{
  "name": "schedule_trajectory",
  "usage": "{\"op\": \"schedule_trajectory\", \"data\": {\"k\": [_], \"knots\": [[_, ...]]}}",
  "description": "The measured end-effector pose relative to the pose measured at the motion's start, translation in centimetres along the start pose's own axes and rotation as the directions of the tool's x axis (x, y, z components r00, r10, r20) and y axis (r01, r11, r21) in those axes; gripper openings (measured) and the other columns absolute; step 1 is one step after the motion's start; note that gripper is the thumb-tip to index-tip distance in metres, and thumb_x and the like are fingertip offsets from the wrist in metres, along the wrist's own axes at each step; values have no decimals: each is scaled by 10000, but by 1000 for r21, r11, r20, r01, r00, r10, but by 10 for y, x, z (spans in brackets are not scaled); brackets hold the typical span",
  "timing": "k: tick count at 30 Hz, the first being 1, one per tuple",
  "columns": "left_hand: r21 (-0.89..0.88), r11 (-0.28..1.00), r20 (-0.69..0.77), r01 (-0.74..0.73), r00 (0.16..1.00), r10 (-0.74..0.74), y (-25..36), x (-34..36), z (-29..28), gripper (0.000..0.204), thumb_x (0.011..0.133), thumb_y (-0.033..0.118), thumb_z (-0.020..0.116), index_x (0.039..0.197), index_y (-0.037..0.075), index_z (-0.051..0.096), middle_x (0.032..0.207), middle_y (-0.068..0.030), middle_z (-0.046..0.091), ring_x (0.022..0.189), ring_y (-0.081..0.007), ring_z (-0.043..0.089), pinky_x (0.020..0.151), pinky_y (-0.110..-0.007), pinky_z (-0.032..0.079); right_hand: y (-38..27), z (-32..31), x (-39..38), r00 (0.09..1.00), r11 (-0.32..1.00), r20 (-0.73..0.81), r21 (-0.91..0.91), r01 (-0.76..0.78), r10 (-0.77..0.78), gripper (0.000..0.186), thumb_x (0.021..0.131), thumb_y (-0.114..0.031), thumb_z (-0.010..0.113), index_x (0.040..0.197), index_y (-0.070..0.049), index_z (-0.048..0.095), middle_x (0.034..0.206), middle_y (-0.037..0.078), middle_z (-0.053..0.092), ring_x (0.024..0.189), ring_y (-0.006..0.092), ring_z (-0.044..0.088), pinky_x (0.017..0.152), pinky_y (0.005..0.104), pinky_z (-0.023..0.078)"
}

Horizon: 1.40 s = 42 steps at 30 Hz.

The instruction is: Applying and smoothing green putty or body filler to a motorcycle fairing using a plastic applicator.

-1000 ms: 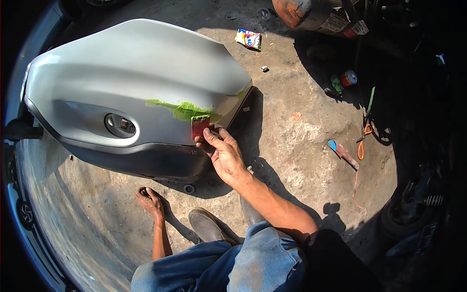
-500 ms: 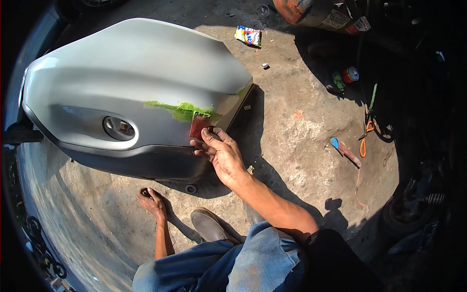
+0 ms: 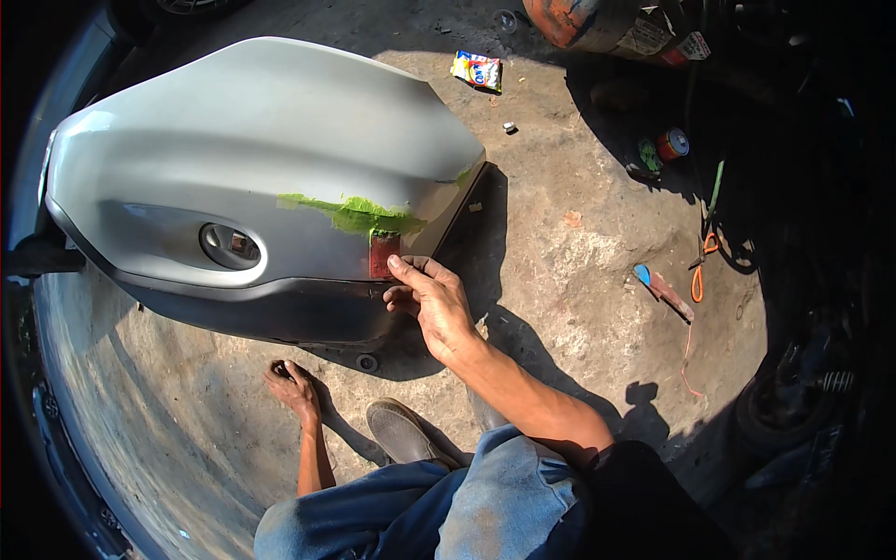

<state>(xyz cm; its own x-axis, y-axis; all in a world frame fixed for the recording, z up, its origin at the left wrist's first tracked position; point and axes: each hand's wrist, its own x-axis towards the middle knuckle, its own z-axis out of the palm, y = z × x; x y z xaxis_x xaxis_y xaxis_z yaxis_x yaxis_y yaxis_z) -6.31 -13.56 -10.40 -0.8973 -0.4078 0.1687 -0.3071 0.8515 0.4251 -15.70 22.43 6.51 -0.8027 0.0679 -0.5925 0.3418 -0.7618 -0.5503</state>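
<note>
On a silver bumper [image 3: 261, 121], a red spreader [image 3: 382, 256] is pinched low in the grip of the right hand [image 3: 434, 303] — seemingly so its far edge is left free at the green putty [image 3: 355, 215]. Whether anything is held by the curled left hand [image 3: 295, 392] cannot be told — room is offered rightward over sunlit concrete [image 3: 579, 271].

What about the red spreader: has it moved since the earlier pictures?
Yes: the red spreader has moved slightly down the picture, judged against the fog lamp.
</note>
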Motion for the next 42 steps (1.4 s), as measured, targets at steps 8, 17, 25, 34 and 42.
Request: {"op": "schedule_trajectory", "data": {"k": [8, 17, 25, 34, 42], "knots": [[25, 1000, 18, 7, 1000, -8, -3, -1, 4, 465, 1061, 365, 522, 1258, -55, 504, 1163, -252, 547, 1088, -416, 545, 978, -508, 420, -3, -8, 9, 997, 997, 32, -11, 76, -75, 183, 962, -220, 766, 1028, -89, 657, 878, -15, 679, 668, 84, 606, 677, 226, 474], [28, 999, 16, -27, 1000, 26, -3, -1, 4, 472, 1061, 357, 516, 1262, -70, 499, 1169, -263, 543, 1094, -428, 537, 978, -515, 414, -4, 2, 8, 995, 990, 6, -92, 103, -103, 242, 960, -255, 766, 1020, -45, 662, 870, 39, 729, 617, 84, 595, 613, 239, 434], [8, 1000, 18, -3, 1000, 3, -2, -1, 2, 461, 1061, 366, 520, 1250, -55, 501, 1154, -253, 543, 1088, -419, 537, 980, -515, 416, 4, -5, -2, 999, 996, -22, -85, 38, -40, 241, 950, -247, 780, 1022, -52, 657, 803, 2, 679, 622, 77, 589, 608, 233, 431], [11, 1000, 29, -24, 999, 23, -6, -1, 3, 426, 1061, 335, 527, 1261, -39, 486, 1156, -245, 545, 1087, -411, 540, 981, -508, 417, -7, 4, 8, 997, 993, -7, -83, 81, -82, 229, 949, -246, 784, 1021, -79, 645, 880, -12, 672, 624, 62, 547, 636, 223, 415], [19, 996, -48, -83, 995, 84, -4, 0, 2, 373, 1062, 318, 537, 1206, -25, 530, 1096, -238, 557, 1018, -399, 555, 930, -499, 421, 0, 2, -5, 999, 996, 22, -82, 33, -31, 221, 964, -245, 768, 1033, -78, 641, 878, -21, 646, 647, 61, 541, 641, 217, 415]]}}
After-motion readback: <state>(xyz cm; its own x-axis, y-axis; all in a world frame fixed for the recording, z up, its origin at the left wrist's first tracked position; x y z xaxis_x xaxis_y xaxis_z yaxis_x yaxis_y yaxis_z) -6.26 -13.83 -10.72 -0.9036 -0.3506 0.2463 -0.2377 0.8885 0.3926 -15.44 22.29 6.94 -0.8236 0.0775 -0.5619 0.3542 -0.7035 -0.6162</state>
